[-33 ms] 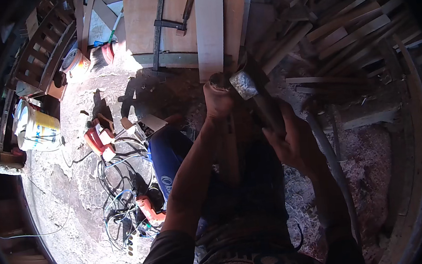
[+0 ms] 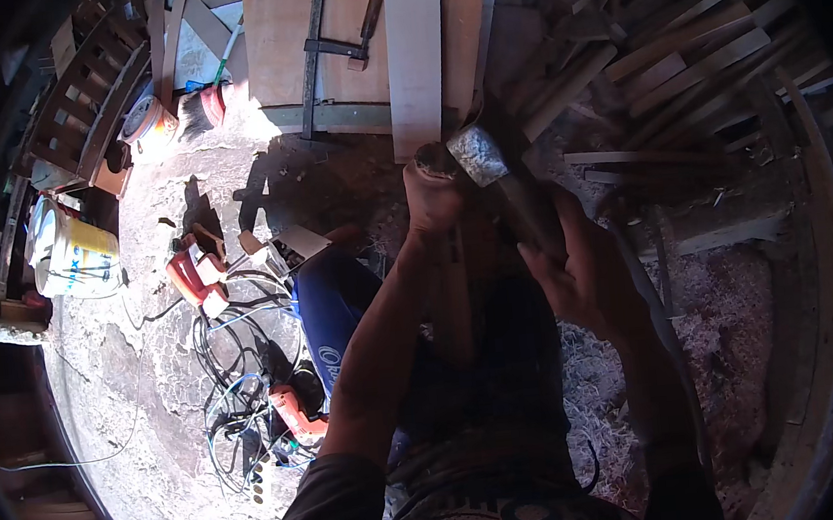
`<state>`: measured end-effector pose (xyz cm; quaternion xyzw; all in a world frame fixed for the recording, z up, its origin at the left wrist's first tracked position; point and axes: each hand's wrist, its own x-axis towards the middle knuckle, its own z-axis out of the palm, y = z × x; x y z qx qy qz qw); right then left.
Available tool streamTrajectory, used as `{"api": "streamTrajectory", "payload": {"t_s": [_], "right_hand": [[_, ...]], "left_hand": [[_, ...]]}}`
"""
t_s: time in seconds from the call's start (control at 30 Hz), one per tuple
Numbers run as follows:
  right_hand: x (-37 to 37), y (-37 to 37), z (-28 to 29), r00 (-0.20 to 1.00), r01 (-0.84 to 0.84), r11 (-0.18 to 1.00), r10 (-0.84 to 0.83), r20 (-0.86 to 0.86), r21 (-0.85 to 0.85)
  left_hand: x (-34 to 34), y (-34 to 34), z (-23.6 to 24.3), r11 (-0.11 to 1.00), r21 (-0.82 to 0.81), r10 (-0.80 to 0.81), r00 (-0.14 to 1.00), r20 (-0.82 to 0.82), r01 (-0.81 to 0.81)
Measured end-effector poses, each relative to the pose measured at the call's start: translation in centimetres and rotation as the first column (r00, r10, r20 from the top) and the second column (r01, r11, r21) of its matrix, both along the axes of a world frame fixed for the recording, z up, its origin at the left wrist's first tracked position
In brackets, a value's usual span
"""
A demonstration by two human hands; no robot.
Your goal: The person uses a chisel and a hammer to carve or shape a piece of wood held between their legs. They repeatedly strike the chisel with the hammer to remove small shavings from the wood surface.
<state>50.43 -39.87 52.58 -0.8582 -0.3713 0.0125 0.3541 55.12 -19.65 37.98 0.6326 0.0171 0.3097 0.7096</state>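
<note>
Hammer (image 2: 515, 200) up in the right hand (image 2: 585, 283), fingers wrapped around its thick shaft, the pale metal head (image 2: 478, 157) angled just beside the left hand (image 2: 434, 204)! That left hand is closed too, gripping what looks like a dark, round-ended handle (image 2: 436, 160), its top poking out of the fist; whether it is a chisel, I can't tell in this gloom. A strip of wood (image 2: 452, 306) shows dimly below, between the legs. Striking looks like the step in hand, I'd judge, and the next move calls for a square hit on that handle end, clear of the knuckles, left hand steady. And against the earlier frame? Small stuff: the metal head sits a touch higher, the left fist is slightly further right, and the clamp (image 2: 335, 47) and orange drill (image 2: 296, 415) haven't budged.
</note>
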Motion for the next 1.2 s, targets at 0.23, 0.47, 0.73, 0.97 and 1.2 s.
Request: {"api": "streamTrajectory", "payload": {"t_s": [0.23, 0.47, 0.73, 0.97, 1.2], "right_hand": [[1.8, 2.5, 1.6, 0.992, -0.016, 0.964, 0.049, 0.116, -0.266], [2.2, 2.2, -0.7, 0.993, -0.087, 0.962, 0.103, 0.048, -0.259], [3.0, 4.9, 7.8, 0.935, -0.09, 0.959, -0.012, 0.354, 0.27], [3.2, 2.3, 0.8, 0.998, -0.045, 0.999, 0.044, 0.042, 0.019], [1.8, 1.9, 0.7, 0.999, 0.003, 0.99, 0.004, -0.05, 0.138]], "left_hand": [[0.0, -0.6, 0.3, 0.999, -0.028, -0.037, 0.997, 0.067, 0.039], [1.4, 0.7, -1.0, 0.973, 0.22, 0.021, 0.981, 0.194, -0.065], [1.1, 0.6, -0.4, 0.986, 0.127, 0.114, 0.993, -0.034, -0.109], [0.1, -0.6, -0.3, 0.97, 0.167, 0.164, 0.984, 0.072, -0.174], [0.9, -0.5, 0.0, 0.993, 0.059, 0.101, 0.994, -0.053, -0.098]]}}
